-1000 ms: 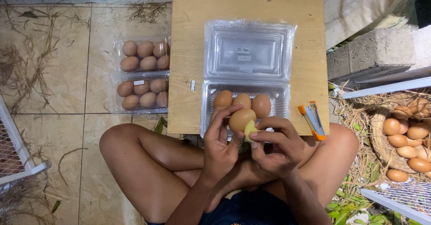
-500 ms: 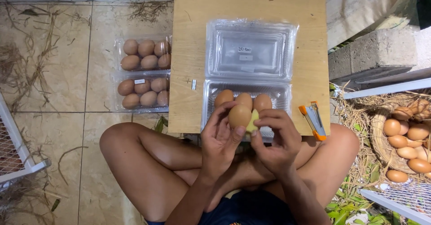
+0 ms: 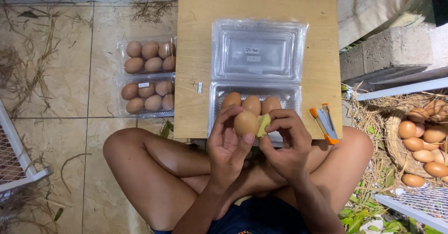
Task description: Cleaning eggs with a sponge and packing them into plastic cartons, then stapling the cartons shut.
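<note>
My left hand (image 3: pixel 227 143) holds a brown egg (image 3: pixel 245 123) up over my crossed legs. My right hand (image 3: pixel 285 140) presses a small yellow-green cloth (image 3: pixel 264 123) against the egg's right side. Just beyond the hands, an open clear plastic egg carton (image 3: pixel 257 52) lies on a wooden board (image 3: pixel 196 52). Three brown eggs (image 3: pixel 252 103) sit in the carton's near half; its lid half lies flat and empty behind.
Two closed clear cartons of brown eggs (image 3: pixel 147 77) lie on the tiled floor to the left. An orange and blue stapler (image 3: pixel 324 122) rests on the board's right edge. A straw basket of eggs (image 3: pixel 422 138) stands at right, a concrete block (image 3: pixel 387 54) behind it, white wire cage (image 3: pixel 18 154) at left.
The egg has lifted slightly and turned in my left hand while the right hand's cloth shifted along its right side. Everything else stays put.
</note>
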